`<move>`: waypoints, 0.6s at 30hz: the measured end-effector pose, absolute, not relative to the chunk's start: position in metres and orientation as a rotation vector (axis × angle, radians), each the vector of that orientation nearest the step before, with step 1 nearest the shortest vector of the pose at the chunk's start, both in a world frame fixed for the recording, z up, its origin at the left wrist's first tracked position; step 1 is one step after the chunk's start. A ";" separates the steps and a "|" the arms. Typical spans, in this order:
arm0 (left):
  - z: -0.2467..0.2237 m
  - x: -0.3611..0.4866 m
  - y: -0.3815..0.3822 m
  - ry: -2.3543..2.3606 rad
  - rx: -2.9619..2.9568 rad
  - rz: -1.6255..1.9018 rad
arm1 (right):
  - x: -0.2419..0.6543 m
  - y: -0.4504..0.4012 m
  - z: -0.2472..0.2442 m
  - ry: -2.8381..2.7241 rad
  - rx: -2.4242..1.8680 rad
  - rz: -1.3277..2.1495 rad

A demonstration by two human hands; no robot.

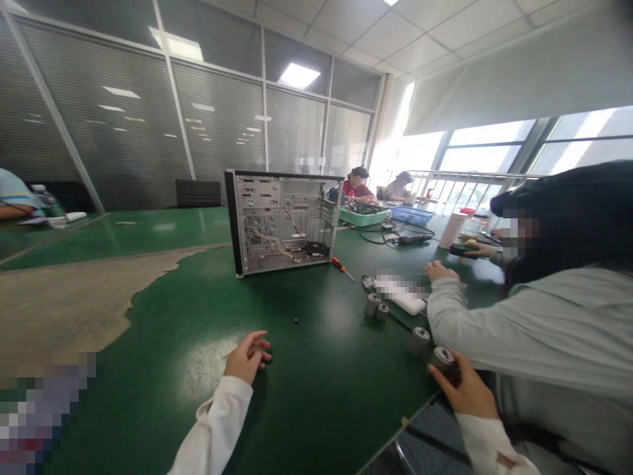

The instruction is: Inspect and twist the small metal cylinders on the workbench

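My right hand [467, 389] is closed around a grey metal cylinder [444, 357] at the table's near right edge. Another such cylinder [419, 340] stands just to its left and farther in, and two smaller ones [372, 304] are close together beyond it. My left hand [250, 356] rests on the green tabletop with loosely bent fingers, holding nothing. A tiny dark piece [296, 320] lies ahead of it. Farther off stands an open computer case [287, 221], its metal inside and loose wires showing. A screwdriver with an orange handle [339, 265] lies by the case's right corner.
A co-worker in a light sleeve [475, 323] sits close on my right, near a white power strip [403, 295]. Behind are a green basket [363, 218], a blue basket [410, 215], black cables [413, 239] and a pale bottle [451, 231]. The table covering is torn at left.
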State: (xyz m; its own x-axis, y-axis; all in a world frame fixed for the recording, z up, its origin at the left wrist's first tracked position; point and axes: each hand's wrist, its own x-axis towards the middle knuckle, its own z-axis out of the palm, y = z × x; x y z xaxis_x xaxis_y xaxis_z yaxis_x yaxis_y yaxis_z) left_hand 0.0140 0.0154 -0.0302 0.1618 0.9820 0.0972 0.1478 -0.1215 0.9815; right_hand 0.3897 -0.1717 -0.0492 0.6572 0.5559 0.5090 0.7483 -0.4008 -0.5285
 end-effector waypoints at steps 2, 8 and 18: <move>-0.030 0.014 0.015 1.141 1.470 1.106 | 0.393 -0.165 -0.050 -0.997 -2.066 -0.304; -0.029 0.014 0.013 1.145 1.463 1.121 | 0.373 -0.150 -0.034 -1.050 -1.927 -0.597; -0.019 0.011 0.009 1.130 1.471 1.024 | 0.232 -0.052 -0.011 -2.135 -1.615 0.026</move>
State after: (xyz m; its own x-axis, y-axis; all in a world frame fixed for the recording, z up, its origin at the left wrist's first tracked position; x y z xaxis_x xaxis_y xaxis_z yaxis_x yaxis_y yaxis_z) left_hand 0.0113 0.0089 -0.0192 0.2122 0.9757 0.0554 0.1502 -0.0886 0.9847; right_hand 0.2323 -0.0524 -0.0114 -0.2051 0.9156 0.3459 0.9068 0.3108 -0.2849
